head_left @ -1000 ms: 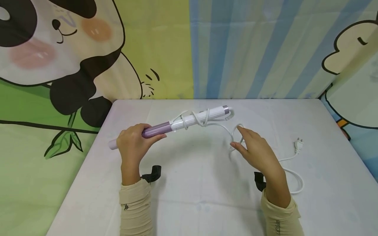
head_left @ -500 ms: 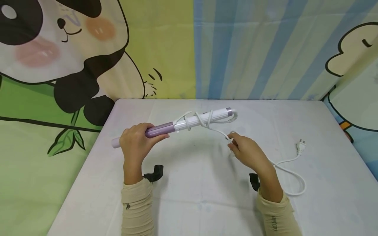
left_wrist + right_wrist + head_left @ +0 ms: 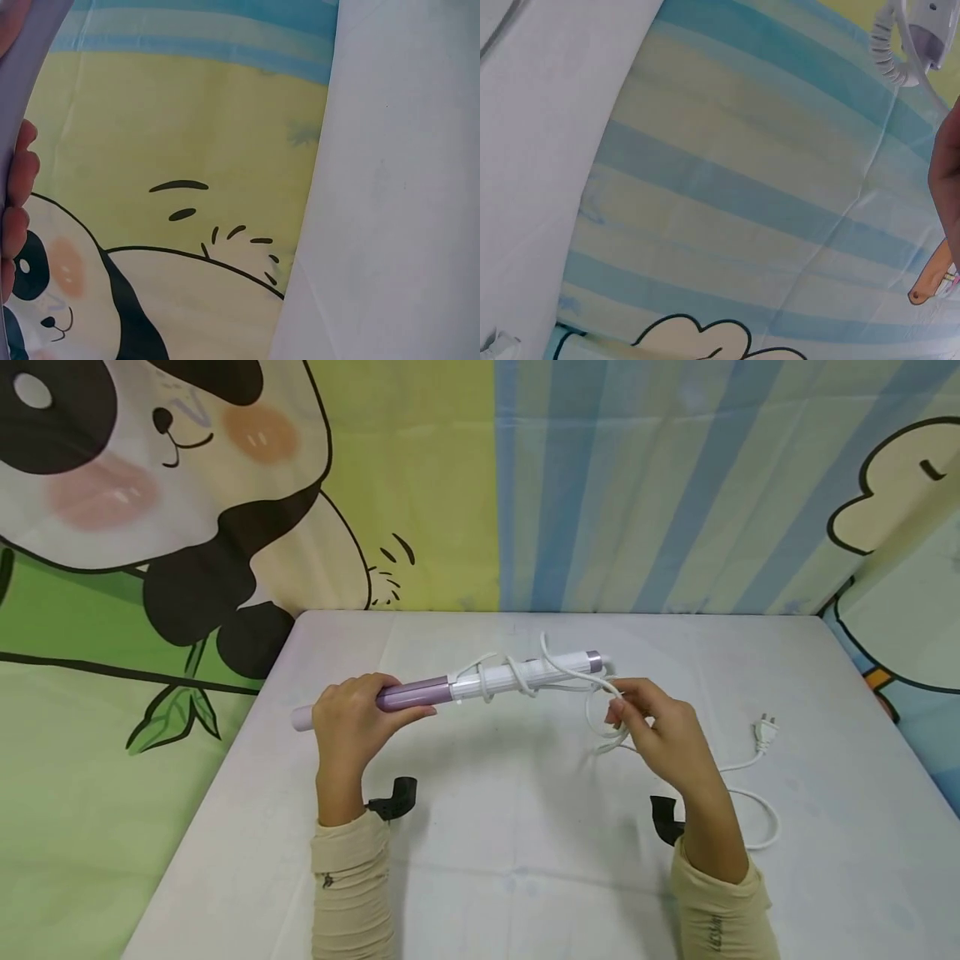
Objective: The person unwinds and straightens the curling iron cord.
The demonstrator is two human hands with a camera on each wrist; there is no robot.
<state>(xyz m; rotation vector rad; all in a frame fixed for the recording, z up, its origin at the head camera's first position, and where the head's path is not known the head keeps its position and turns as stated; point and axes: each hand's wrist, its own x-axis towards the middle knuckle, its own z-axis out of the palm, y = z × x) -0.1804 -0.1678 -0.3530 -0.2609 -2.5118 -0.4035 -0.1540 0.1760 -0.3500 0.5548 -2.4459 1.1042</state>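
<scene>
Fingers of the left hand (image 3: pixel 347 714) wrap fully round the purple handle of the curling iron (image 3: pixel 480 681), holding it level above the white surface (image 3: pixel 480 860). The right hand (image 3: pixel 660 731), fingers bent, pinches a loop of the white cord (image 3: pixel 600 710) just below the iron's far tip; several cord turns circle the white barrel. Its plug (image 3: pixel 763 731) lies on the surface to the right. No readable writing shows on the iron.
</scene>
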